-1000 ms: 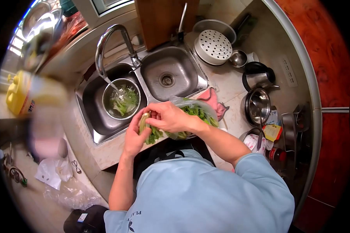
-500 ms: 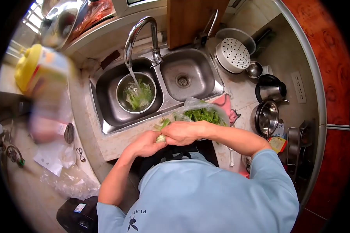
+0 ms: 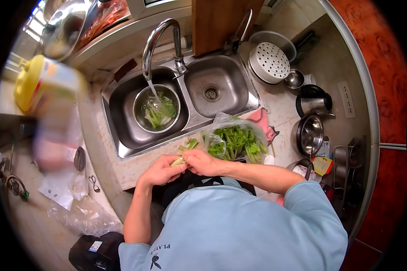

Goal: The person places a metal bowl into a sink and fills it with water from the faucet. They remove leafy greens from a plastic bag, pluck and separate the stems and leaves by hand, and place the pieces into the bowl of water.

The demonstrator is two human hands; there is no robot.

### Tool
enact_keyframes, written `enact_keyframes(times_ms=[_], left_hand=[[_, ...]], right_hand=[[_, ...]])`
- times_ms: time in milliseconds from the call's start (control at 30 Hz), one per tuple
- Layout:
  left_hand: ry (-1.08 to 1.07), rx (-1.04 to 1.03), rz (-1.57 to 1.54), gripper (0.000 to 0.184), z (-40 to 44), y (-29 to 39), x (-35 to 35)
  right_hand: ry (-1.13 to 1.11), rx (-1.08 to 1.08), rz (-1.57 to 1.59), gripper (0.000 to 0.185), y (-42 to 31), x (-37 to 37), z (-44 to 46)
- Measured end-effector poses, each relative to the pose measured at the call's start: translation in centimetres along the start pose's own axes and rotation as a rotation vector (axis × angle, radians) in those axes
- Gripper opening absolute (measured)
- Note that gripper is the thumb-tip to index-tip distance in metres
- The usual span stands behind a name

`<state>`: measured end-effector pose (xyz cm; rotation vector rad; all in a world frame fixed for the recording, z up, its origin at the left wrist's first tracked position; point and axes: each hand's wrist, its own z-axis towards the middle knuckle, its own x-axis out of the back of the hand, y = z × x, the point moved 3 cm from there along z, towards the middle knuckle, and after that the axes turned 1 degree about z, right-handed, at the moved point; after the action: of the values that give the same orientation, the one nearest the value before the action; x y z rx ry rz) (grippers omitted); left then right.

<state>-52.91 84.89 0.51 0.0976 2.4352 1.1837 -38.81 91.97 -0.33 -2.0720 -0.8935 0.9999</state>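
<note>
My left hand [image 3: 162, 170] is closed around a pale green vegetable stalk [image 3: 178, 161] near the counter's front edge. Fingers of my right hand [image 3: 201, 162] pinch the same stalk from the other side. A small green leaf piece [image 3: 189, 144] lies on the counter just beyond my hands. Beside my right hand, a clear plastic bag [image 3: 222, 119] holds leafy greens [image 3: 236, 142]. In the left sink basin, water runs from the faucet [image 3: 148, 54] into a metal bowl [image 3: 139, 114] with cut greens [image 3: 160, 111] in it.
To the right of the sinks [image 3: 114, 100] are a pink cloth [image 3: 260, 118], a white perforated steamer [image 3: 270, 63], a metal kettle [image 3: 313, 105] and stacked bowls [image 3: 311, 134]. At the left are a yellow-lidded container [image 3: 29, 83], a crumpled plastic bag [image 3: 83, 216] and a black bin [image 3: 96, 253].
Both hands have moved slightly down toward the body, uncovering more of the bagged greens. Compared with a second ago, the view has shifted, and the leaf piece now shows on the counter.
</note>
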Motion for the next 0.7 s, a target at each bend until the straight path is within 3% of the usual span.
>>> enact_keyframes(times_ms=[167,233,300,333,400,500,600,700], left_hand=[[0.158,-0.143,-0.027,0.022,-0.4,0.0,-0.6],[0.257,-0.166,0.107,0.024,-0.6,0.0,-0.4],[0.284,-0.272,0.262,0.024,-0.8,0.8,-0.3],[0.308,-0.371,0.419,0.024,-1.3,1.5,-0.3],[0.255,-0.29,0.588,0.025,-1.6,3.1,-0.6],[0.16,-0.16,0.864,0.026,-1.4,5.0,-0.9],[0.101,-0.087,1.031,0.028,-1.0,5.2,-0.5],[0.104,-0.078,1.131,0.028,-0.8,5.0,-0.4]], right_hand=[[0.049,-0.009,0.19,0.025,0.8,-0.6,0.5],[0.066,-0.018,0.283,0.023,0.5,-0.5,0.3],[-0.086,-0.172,0.257,0.026,-0.1,0.1,0.6],[-0.167,-0.012,-0.128,0.025,-0.9,0.9,1.2],[-0.344,0.187,-0.647,0.027,-3.4,1.9,0.9],[-0.422,0.164,-0.883,0.028,-6.3,1.3,0.0],[-0.544,0.126,-0.909,0.027,-6.0,1.3,0.4],[-0.415,0.158,-0.853,0.031,-3.5,1.0,0.6]])
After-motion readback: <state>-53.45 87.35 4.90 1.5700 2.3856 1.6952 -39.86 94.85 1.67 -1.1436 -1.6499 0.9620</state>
